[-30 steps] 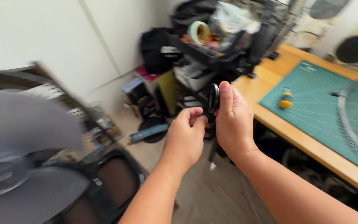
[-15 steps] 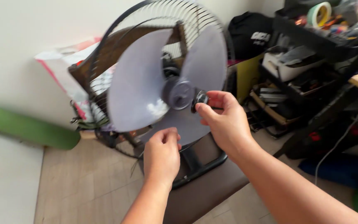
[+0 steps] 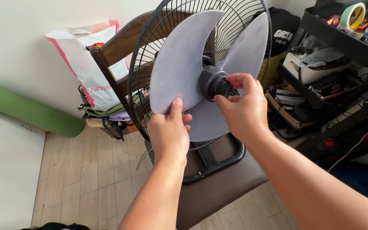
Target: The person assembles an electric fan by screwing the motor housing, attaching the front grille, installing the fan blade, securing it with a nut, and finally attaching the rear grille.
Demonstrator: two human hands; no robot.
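Standing on a brown chair seat [image 3: 218,191] at the centre of the frame, a fan with a black wire rear grille [image 3: 158,38] fills the upper middle; its black base [image 3: 218,157] rests on the seat. Behind it, to the left, a wooden chair back [image 3: 116,47] rises, with a white and pink plastic bag [image 3: 86,59] leaning against the wall at upper left. A green roll [image 3: 26,115] lies along the wall at the left edge. A black shelf cart [image 3: 341,47] crowded with tools and a roll of tape [image 3: 352,15] takes up the upper right.

Grey fan blades [image 3: 184,59] spread across the grille, joined at a dark hub [image 3: 207,81]. The left hand [image 3: 169,136] grips the lower edge of one blade, thumb pressed on its front face and fingers curled behind it. The right hand [image 3: 243,108] sits just right of the hub, thumb and fingertips pinching a small black round cap [image 3: 223,88] that touches the front of the hub at the centre of the blades.
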